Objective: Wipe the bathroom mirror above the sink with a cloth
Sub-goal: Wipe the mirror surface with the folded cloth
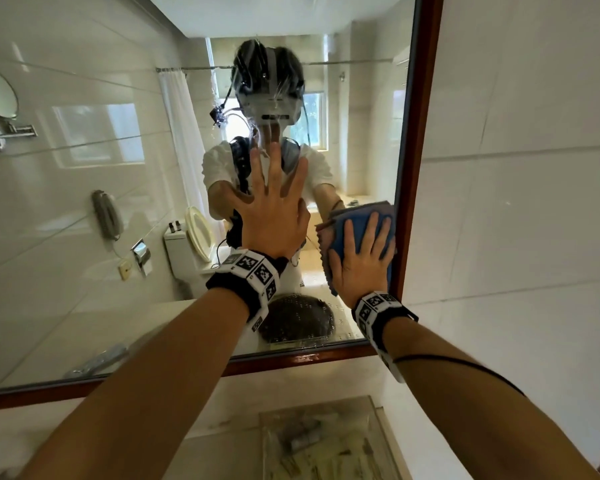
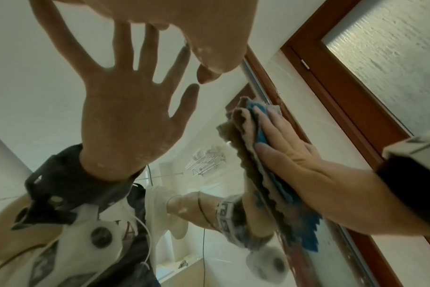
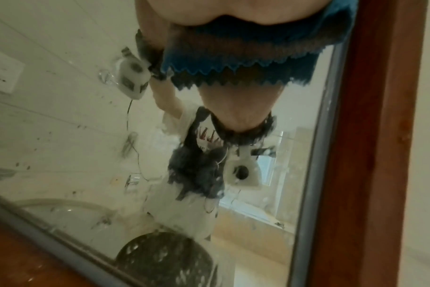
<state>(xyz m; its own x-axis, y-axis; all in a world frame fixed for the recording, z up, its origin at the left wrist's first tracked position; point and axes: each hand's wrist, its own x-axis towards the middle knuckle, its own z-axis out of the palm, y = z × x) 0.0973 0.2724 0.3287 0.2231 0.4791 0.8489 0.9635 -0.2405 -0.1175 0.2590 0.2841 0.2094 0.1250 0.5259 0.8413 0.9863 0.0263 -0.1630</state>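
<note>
Head view: the left hand (image 1: 274, 216) lies flat on the mirror (image 1: 84, 202), fingers straight and spread, pointing up. The right hand (image 1: 359, 261), fingers straight, presses a folded blue cloth (image 1: 355, 223) against the glass beside the wooden frame (image 1: 416, 150), near the lower right corner. The cloth's long axis runs up and down along the frame.

Left wrist view: the right hand (image 2: 295, 155) lies flat over the cloth (image 2: 260, 134), whose layered edges run along the frame (image 2: 265, 77).

Right wrist view: the cloth (image 3: 246, 54), zigzag edge lowest, touches the glass beside the frame (image 3: 371, 155); the mirror (image 3: 62, 126) is spotted.
</note>
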